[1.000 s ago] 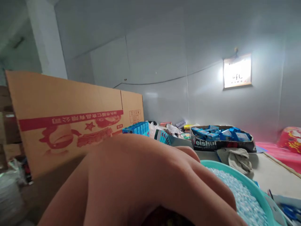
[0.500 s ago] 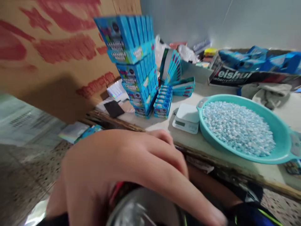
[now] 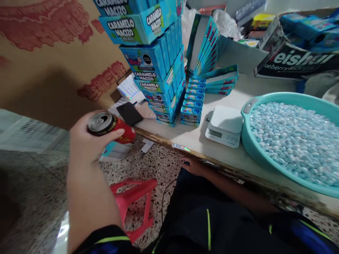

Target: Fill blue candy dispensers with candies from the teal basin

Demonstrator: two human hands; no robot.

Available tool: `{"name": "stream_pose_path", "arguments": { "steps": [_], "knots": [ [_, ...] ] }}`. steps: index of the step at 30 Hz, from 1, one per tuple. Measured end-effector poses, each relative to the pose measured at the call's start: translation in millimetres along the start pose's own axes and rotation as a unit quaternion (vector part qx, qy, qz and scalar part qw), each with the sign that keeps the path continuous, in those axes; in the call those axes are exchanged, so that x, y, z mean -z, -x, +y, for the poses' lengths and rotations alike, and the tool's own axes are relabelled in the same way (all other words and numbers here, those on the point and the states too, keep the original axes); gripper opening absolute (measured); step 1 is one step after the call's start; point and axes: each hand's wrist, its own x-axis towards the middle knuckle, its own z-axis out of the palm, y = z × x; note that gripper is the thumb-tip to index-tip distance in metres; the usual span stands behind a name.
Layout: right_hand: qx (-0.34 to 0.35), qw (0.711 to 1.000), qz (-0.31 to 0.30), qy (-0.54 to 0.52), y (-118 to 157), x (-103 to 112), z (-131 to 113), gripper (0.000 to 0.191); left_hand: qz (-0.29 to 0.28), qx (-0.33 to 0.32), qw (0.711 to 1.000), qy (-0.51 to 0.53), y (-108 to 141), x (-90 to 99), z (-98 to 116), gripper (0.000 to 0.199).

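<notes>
My left hand (image 3: 90, 139) is wrapped round a red and black drink can (image 3: 124, 132), its opened top tilted toward me, just off the table's left edge. My right hand (image 3: 192, 165) rests low over my dark-clothed knee beside the table edge; its fingers are partly hidden, and whether they hold anything is unclear. On the table (image 3: 169, 139) stand a tall stack of blue candy boxes (image 3: 150, 86) and a short row of small blue boxes (image 3: 194, 100). A white scale (image 3: 225, 123) sits beside a turquoise basin (image 3: 247, 130) filled with pale blue wrapped candies (image 3: 293, 141).
A black phone-like slab (image 3: 129, 113) lies near the table's left corner. Flat blue trays (image 3: 203, 49) lean behind the boxes. At the back right is a black carton (image 3: 293, 60) with blue packs. A red stool (image 3: 135, 194) stands on the floor below; a large cardboard box (image 3: 53, 77) is at left.
My left hand has moved away from close in front of the camera to the left, carrying the can. The camera view has shifted closer over the table, and my right hand now shows.
</notes>
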Motion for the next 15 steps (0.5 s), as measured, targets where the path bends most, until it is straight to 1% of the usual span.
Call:
{"name": "stream_pose_path", "arguments": {
  "steps": [1, 3, 4, 6, 9, 10, 13, 15],
  "knots": [
    [0.0, 1.0, -0.004, 0.003, -2.4, -1.9, 0.0, 0.029, 0.017, 0.004, 1.0, 0.004, -9.1, -10.2, -6.9, 0.081],
    [0.002, 1.0, -0.013, 0.011, -6.1, -4.9, -0.8, 0.028, 0.034, 0.015, 0.999, 0.013, -22.9, -29.6, -16.3, 0.077],
    [0.004, 1.0, -0.017, 0.014, -7.4, -6.0, -1.7, 0.027, 0.036, 0.022, 0.999, 0.015, -27.3, -38.2, -19.3, 0.075],
    [0.009, 0.999, -0.023, 0.02, -8.8, -7.1, -4.2, 0.027, 0.02, 0.044, 0.999, 0.02, -31.7, -52.5, -23.3, 0.071],
    [0.02, 0.999, -0.028, 0.028, -8.8, -6.8, -8.8, 0.025, -0.021, 0.074, 0.997, 0.021, -31.4, -67.6, -28.4, 0.069],
    [0.024, 0.999, -0.031, 0.03, -8.6, -6.3, -10.2, 0.023, -0.025, 0.081, 0.996, 0.024, -30.7, -71.5, -30.2, 0.069],
    [0.037, 0.998, -0.042, 0.037, -8.0, -4.4, -13.0, 0.022, -0.01, 0.109, 0.994, 0.031, -28.5, -82.2, -32.8, 0.071],
    [0.042, 0.997, -0.048, 0.042, -8.1, -3.7, -13.6, 0.023, -0.001, 0.132, 0.991, 0.018, -27.2, -89.1, -29.9, 0.075]
  ]
}}
